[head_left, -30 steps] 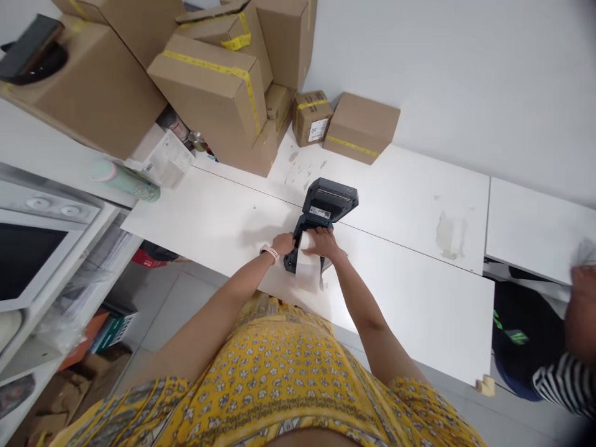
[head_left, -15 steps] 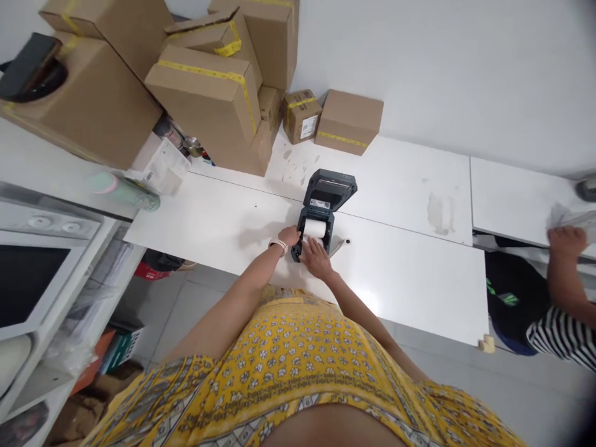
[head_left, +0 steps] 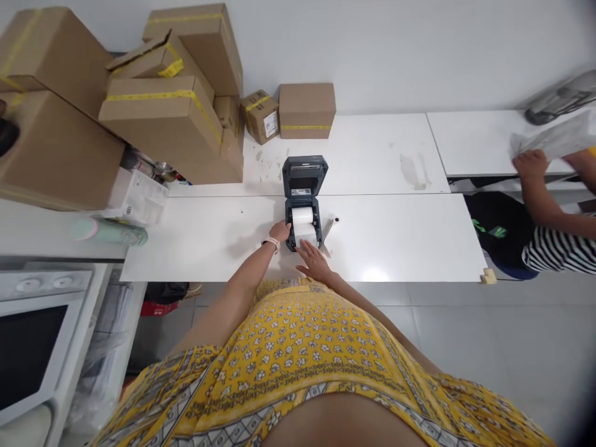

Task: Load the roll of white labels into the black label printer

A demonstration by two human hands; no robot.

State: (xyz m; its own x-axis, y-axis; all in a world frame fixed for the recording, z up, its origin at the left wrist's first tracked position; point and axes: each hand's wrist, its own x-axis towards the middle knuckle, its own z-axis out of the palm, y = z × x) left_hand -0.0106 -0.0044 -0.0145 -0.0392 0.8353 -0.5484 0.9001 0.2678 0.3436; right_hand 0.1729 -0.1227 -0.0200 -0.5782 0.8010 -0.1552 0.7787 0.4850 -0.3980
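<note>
A dark grey label printer (head_left: 289,228) stands on the white table with its lid raised. Inside it lies a white label roll (head_left: 302,215), from which a strip of label paper (head_left: 305,233) runs toward the front edge. My left hand (head_left: 280,231), with a pale band on the wrist, is closed at the printer's left side, its fingertips partly hidden. At the front right, my right hand (head_left: 315,263) has its fingers stretched out and apart, the tips touching the front of the strip. Beside the printer on the right lies a thin white rolled piece (head_left: 331,230) with a dark core end.
Cardboard boxes (head_left: 158,115) are piled at the back left; a smaller brown box (head_left: 307,110) stands near the wall. A green bottle (head_left: 109,232) lies at the table's left end. At far right, another person's hand (head_left: 531,164) holds a clear plastic bag (head_left: 554,136).
My view has swung and levelled. My right hand has drawn back from over the roll to the printer's front, and its fingers have spread. My left hand stays at the printer's side.
</note>
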